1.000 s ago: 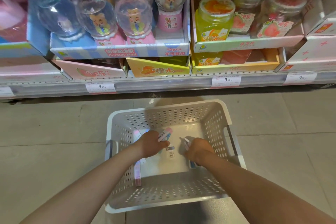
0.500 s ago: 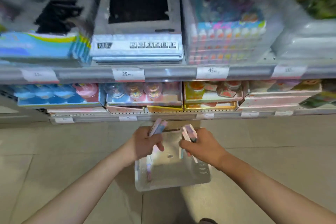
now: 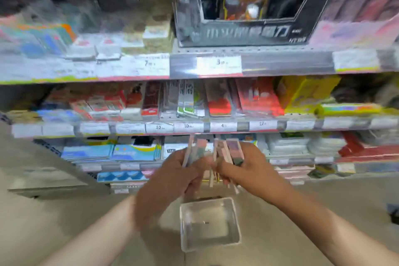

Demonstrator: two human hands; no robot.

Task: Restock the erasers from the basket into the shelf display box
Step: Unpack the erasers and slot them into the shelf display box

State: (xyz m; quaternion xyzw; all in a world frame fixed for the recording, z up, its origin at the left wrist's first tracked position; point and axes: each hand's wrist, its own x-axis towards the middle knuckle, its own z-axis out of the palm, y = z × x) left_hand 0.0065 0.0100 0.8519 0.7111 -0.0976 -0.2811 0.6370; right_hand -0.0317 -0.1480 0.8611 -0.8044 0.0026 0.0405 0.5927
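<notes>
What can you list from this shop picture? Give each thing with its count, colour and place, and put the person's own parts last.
Basket: one, white, on the floor below the hands.
Eraser packs: several, exact count blurred, pastel pink and grey, fanned out in both hands.
Black display box: one, top shelf, centre right.
Price labels: many, white, along the shelf edges.
Shelf goods: many, mixed colours, too blurred to name.
Left hand: one, gripping packs.
Right hand: one, gripping packs.
</notes>
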